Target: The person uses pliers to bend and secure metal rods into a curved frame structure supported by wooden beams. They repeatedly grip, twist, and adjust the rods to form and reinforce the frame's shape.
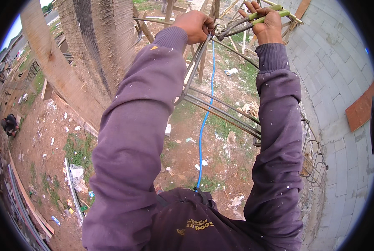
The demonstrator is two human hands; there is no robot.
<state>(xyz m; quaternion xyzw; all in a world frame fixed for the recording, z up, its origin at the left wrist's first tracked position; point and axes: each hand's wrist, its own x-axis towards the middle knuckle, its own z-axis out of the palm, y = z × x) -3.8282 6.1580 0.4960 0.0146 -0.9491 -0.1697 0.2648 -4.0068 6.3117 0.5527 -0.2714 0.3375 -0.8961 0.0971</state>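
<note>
My left hand [196, 25] is closed around the top of a bundle of steel reinforcing bars [220, 112] that runs down and to the right between my arms. My right hand [267, 24] grips the green handles of a pincer tool [265, 16], whose jaws point left to the bars beside my left hand. Both arms, in purple sleeves, reach up and forward. A blue hose or cord [204, 121] hangs behind the bars down to the ground.
A grey block wall [341, 83] curves along the right, with a rebar cage [314, 159] leaning at its foot. A large palm trunk [95, 46] stands at left. Below lies red dirt with litter, planks and pipes [72, 188]. A person crouches far left [9, 124].
</note>
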